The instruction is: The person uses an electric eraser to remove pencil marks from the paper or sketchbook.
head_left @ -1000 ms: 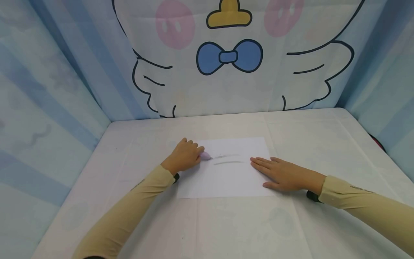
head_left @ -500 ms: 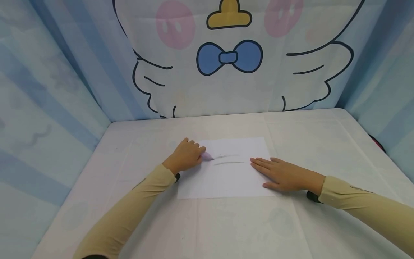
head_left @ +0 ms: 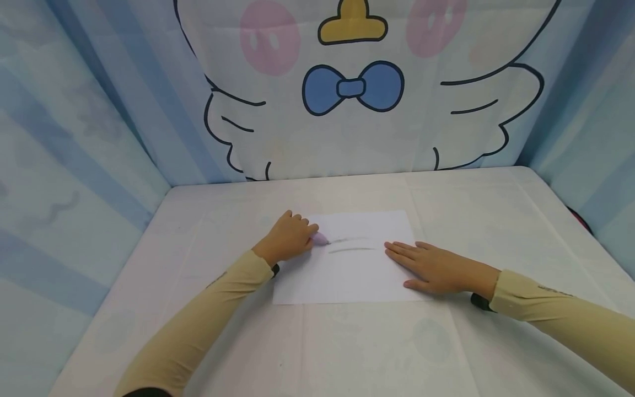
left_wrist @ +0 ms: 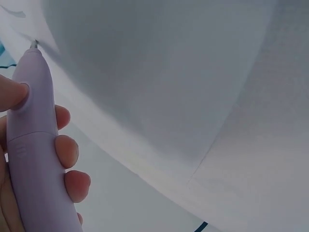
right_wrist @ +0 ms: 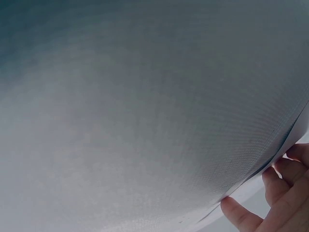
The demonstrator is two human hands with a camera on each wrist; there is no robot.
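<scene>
My left hand grips a thick lilac pen-shaped electric eraser. In the left wrist view the thumb presses on its oval button, and the other fingers curl round the body. Its narrow grey tip is right at the left end of the upper, fainter of two grey strokes on a white sheet of paper. The lower stroke is darker. Flat on the sheet's right edge lies my right hand, fingers straight; the right wrist view shows its fingertips against the paper.
A pale cloth with creases covers the table. Behind it hangs a backdrop printed with a blue bow tie. Blue-striped curtains close in the left and right sides.
My left hand has shifted slightly to the right with the electric eraser, whose tip stays near the upper stroke's left end. The right hand has held its place.
</scene>
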